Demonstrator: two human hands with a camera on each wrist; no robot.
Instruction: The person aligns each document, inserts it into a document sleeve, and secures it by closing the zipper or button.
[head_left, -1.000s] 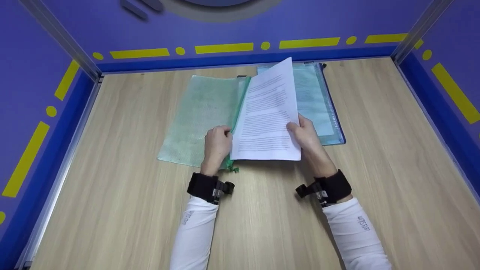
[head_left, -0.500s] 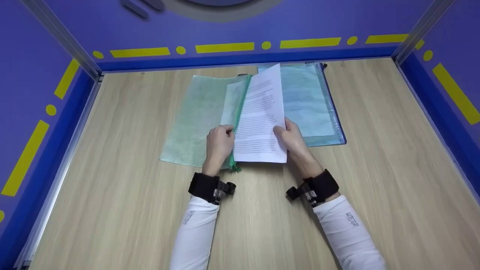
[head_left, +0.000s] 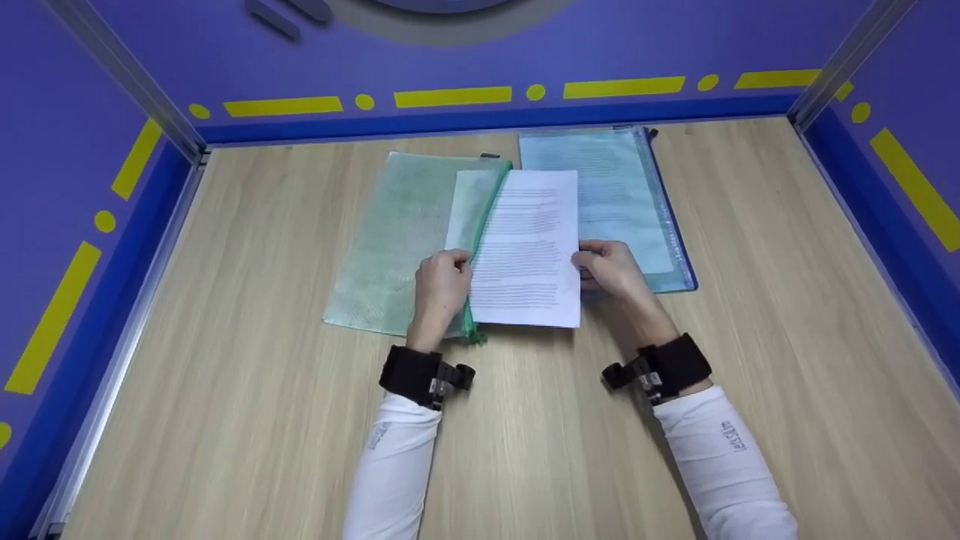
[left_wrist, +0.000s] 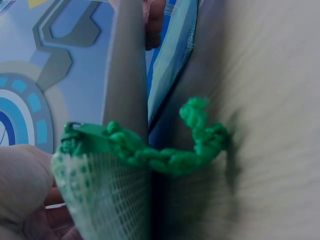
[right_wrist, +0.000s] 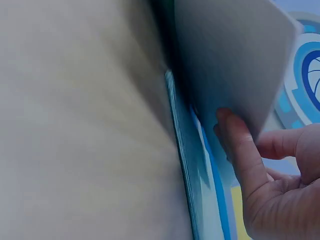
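My left hand (head_left: 442,289) grips the open edge of a green mesh zipper pouch (head_left: 397,217) along its green zipper. A stack of printed paper (head_left: 525,247) sits partly inside that pouch, its left part showing through the mesh and its right part outside. At the paper's right edge my right hand (head_left: 611,270) pinches it between thumb and fingers. The right wrist view shows the thumb and fingers (right_wrist: 240,145) on either side of the paper (right_wrist: 235,55). Close to the left wrist camera, a green braided cord (left_wrist: 165,157) hangs from the pouch corner.
A blue zipper pouch (head_left: 622,187) with printed paper inside lies to the right, partly under the white paper and the right hand. Purple and blue panels (head_left: 450,64) border the wooden table (head_left: 525,435) at the back and sides.
The paper has slid left into the green pouch and its raised far corner has come down flat. My right hand moved left, then back right along the edge. The left hand stays nearly still.
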